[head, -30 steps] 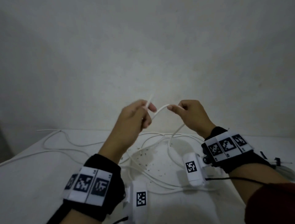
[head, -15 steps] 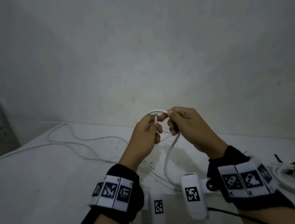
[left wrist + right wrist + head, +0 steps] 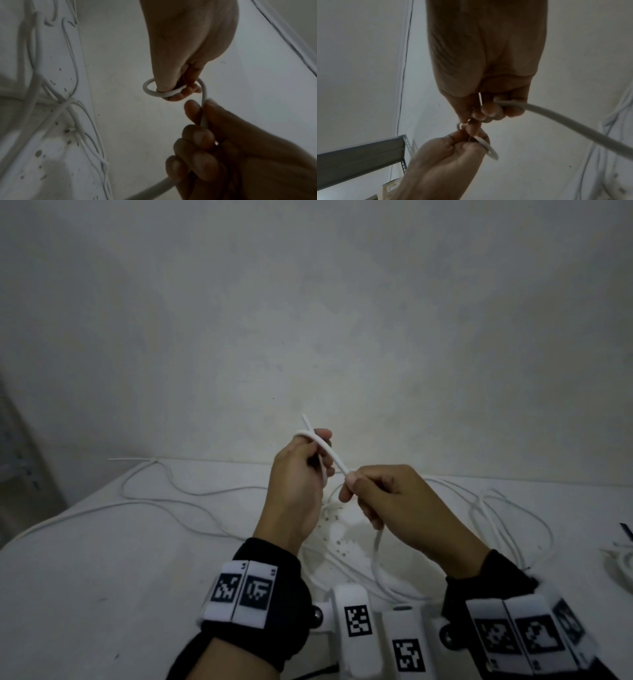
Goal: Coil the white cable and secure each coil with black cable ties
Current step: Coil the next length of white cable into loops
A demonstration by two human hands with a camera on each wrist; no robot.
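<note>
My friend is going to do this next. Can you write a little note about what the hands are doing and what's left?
Left hand: raised over the table, holds the cable end, one small loop round its fingers.
Right hand: pinches the cable just past the loop; the rest hangs down from it to the table.
Cable: most of it lies loose across the table.
Done: only the first small loop.
Left: wind the rest into coils and tie each one. No tie is on the cable yet; a dark strip at the table's right edge may be a tie, too small to tell.

white cable [image 3: 337,465] hidden inside both fists, right hand [image 3: 407,508] fingers [image 3: 349,494] curled under, black cable tie [image 3: 626,530] cut by right edge
</note>
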